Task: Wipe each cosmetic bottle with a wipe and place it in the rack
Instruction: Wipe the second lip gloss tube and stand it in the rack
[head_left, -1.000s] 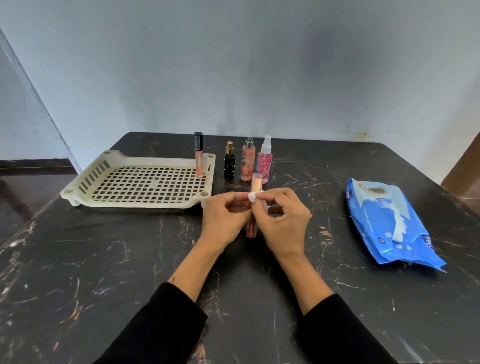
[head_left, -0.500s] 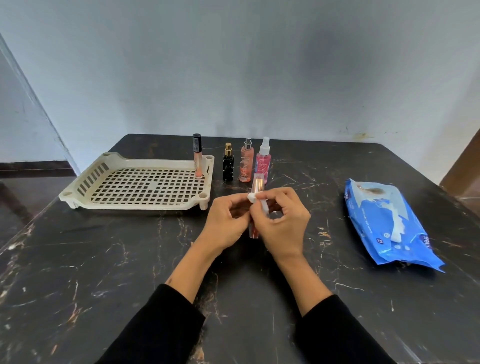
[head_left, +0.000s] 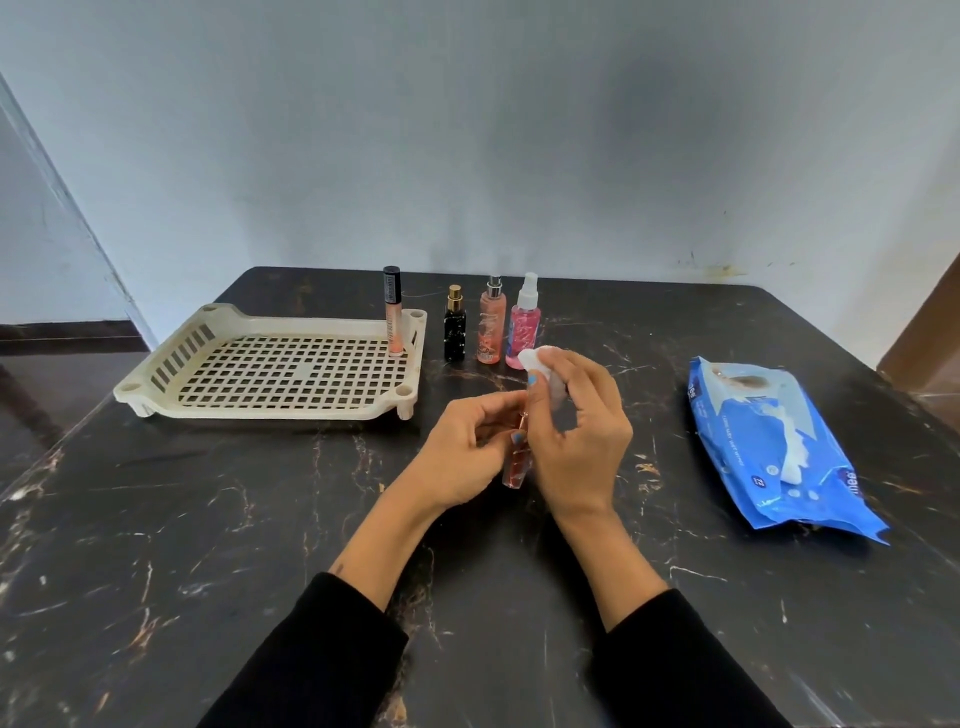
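Over the middle of the bench, the left hand (head_left: 467, 447) grips a slim reddish bottle (head_left: 517, 467) upright, steadying it while the right hand (head_left: 576, 441) pinches a wipe (head_left: 543, 366), apparently at its hidden cap. The rack (head_left: 270, 400) waits at the far-left corner.

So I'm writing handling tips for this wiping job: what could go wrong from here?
1. The left hand pinches the slim tube by fingertips while the right hand rubs it with the wipe; it might slip.
2. The pink spray bottle stands just behind the hands, beside the peach bottle and black bottle; a careless move might topple them.
3. The gloss tube stands narrow and upright in the rack; setting another in may tip it.
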